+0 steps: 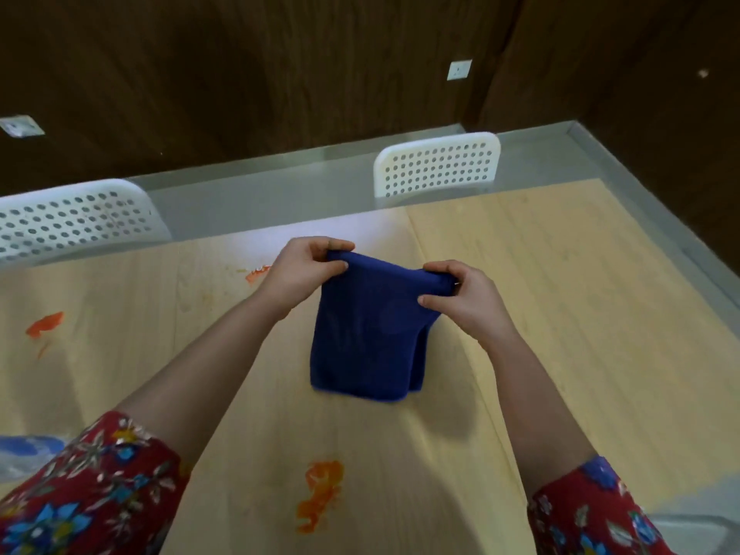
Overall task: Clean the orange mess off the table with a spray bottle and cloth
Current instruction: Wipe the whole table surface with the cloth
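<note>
Hands hold up a blue cloth [366, 330]: left hand [306, 270] and right hand [466, 296] pinch its top corners tight. Orange mess [320, 494] stains the table [580, 314].

Open tabletop [560, 314] all round the hanging cloth [364, 334]; two chairs [436, 166] beyond the far edge.

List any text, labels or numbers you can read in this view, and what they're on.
None readable.
Blue cloth, held by both hands: plain, no tag or print showing.
Two wall outlets: no legible marking, too small and blurred.
White chairs: only holes, no lettering.
Table: orange smears, no writing.
Sleeves: floral pattern only.
</note>
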